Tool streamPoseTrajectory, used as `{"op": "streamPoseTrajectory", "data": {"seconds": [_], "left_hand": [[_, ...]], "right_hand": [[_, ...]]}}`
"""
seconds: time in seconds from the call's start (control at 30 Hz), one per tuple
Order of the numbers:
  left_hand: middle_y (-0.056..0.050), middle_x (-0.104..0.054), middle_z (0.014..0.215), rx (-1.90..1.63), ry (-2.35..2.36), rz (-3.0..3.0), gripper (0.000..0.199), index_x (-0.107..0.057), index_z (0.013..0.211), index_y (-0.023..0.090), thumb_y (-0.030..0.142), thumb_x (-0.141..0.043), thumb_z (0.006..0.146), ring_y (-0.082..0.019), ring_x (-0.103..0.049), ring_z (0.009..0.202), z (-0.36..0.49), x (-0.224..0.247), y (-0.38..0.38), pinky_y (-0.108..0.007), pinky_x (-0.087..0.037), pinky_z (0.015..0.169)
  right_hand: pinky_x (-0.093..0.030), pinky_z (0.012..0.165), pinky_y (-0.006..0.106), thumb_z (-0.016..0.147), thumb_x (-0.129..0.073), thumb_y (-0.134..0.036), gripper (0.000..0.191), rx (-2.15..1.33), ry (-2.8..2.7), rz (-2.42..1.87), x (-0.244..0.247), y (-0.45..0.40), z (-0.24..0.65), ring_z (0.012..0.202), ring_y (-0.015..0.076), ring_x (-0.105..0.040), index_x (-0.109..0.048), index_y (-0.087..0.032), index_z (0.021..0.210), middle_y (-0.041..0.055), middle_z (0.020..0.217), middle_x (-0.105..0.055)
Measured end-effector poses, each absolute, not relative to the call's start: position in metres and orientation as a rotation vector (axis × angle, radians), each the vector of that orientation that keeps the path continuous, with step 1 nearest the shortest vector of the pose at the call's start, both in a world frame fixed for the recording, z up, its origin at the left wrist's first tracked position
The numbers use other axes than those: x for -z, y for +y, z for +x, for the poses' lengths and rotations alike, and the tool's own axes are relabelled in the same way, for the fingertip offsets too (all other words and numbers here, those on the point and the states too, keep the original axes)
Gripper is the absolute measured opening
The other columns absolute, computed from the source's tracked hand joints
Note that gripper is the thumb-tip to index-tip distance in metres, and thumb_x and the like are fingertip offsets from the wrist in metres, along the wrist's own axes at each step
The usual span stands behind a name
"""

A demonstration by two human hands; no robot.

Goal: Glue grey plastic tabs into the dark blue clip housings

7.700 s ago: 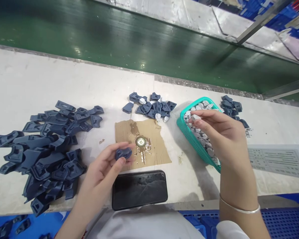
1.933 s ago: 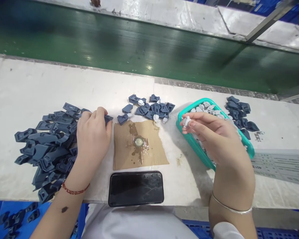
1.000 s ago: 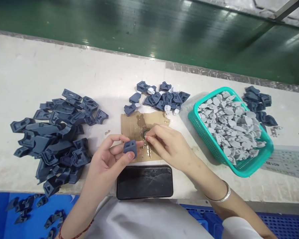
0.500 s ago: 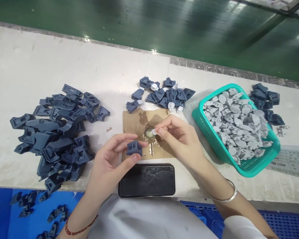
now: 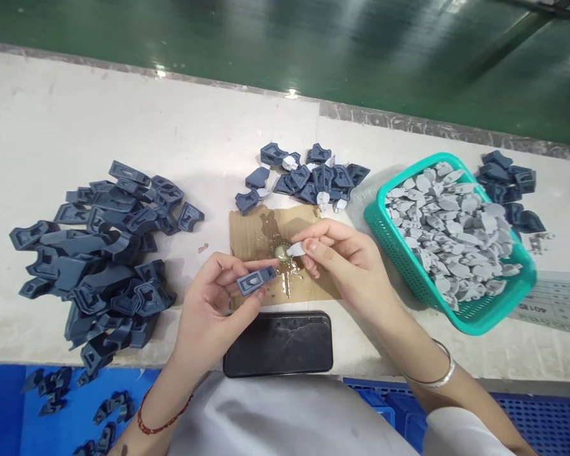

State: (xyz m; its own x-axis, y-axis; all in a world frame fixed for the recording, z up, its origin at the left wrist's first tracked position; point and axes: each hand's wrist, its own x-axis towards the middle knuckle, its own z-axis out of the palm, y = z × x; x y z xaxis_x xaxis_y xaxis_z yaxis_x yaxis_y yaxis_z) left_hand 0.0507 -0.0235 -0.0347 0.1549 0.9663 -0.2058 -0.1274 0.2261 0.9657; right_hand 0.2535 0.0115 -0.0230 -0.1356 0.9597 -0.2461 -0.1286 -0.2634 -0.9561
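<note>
My left hand (image 5: 218,294) grips a dark blue-grey plastic block (image 5: 254,280), its recessed face turned upward. Between the thumb and fingers of my right hand (image 5: 346,263) is a small light-grey plastic piece (image 5: 297,249). The tip of that piece is at a small round cap (image 5: 282,253) of pale, glossy liquid, though I cannot tell whether it dips in. Under the cap lies a brown cardboard sheet (image 5: 247,234), wet and shiny around the middle. The block is just left of and below the cap, apart from the grey piece.
A black phone (image 5: 278,345) lies in front of the cardboard. Dark blocks are heaped at left (image 5: 99,253). Behind the cardboard sit blocks with light-grey pieces (image 5: 323,177). At right, a green basket (image 5: 408,269) holds many grey pieces, with more dark blocks (image 5: 508,180) beyond.
The dark block has turned in my left hand and now shows a long recessed face. My right hand has shifted slightly, and more of the grey piece shows beside the cap.
</note>
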Motion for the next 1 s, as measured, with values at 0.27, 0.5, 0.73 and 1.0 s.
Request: {"op": "streamPoseTrajectory", "data": {"seconds": [0.27, 0.5, 0.73, 1.0], "left_hand": [[-0.006, -0.083, 0.125, -1.002, 1.16, 1.187, 0.021, -0.078, 0.114, 0.025, 0.016, -0.073, 0.095, -0.022, -0.08, 0.114, 0.05, 0.04, -0.027, -0.033, -0.064, 0.104], [0.001, -0.08, 0.132, -1.037, 1.116, 1.224, 0.031, -0.078, 0.116, 0.031, 0.01, -0.073, 0.095, -0.014, -0.075, 0.124, 0.05, 0.043, -0.03, -0.024, -0.058, 0.112], [-0.005, -0.08, 0.131, -1.022, 1.147, 1.285, 0.025, -0.079, 0.116, 0.026, 0.013, -0.073, 0.095, -0.022, -0.077, 0.122, 0.05, 0.043, -0.031, -0.033, -0.062, 0.11], [-0.001, -0.08, 0.133, -1.002, 1.182, 1.386, 0.027, -0.078, 0.117, 0.028, 0.012, -0.073, 0.096, -0.017, -0.077, 0.121, 0.048, 0.049, -0.034, -0.026, -0.062, 0.106]], "right_hand": [[-0.035, 0.05, 0.024, 0.089, -0.08, -0.053, 0.035, -1.662, -1.029, -1.208, 0.02, 0.005, 0.243, 0.05, 0.0085, -0.044, -0.07, -0.02, 0.082, -0.0052, 0.056, -0.058], [-0.03, 0.044, 0.022, 0.088, -0.079, -0.058, 0.046, -1.652, -1.051, -1.281, 0.02, 0.004, 0.243, 0.045, 0.0073, -0.044, -0.061, -0.02, 0.07, -0.0036, 0.054, -0.06], [-0.032, 0.044, 0.022, 0.089, -0.078, -0.06, 0.047, -1.552, -1.172, -1.334, 0.018, 0.003, 0.242, 0.046, 0.0078, -0.044, -0.062, -0.02, 0.069, -0.0032, 0.055, -0.059], [-0.034, 0.046, 0.023, 0.1, -0.068, -0.047, 0.038, -1.44, -1.324, -1.384, 0.022, -0.005, 0.239, 0.048, 0.0083, -0.045, -0.061, -0.021, 0.073, -0.0043, 0.055, -0.056]]}}
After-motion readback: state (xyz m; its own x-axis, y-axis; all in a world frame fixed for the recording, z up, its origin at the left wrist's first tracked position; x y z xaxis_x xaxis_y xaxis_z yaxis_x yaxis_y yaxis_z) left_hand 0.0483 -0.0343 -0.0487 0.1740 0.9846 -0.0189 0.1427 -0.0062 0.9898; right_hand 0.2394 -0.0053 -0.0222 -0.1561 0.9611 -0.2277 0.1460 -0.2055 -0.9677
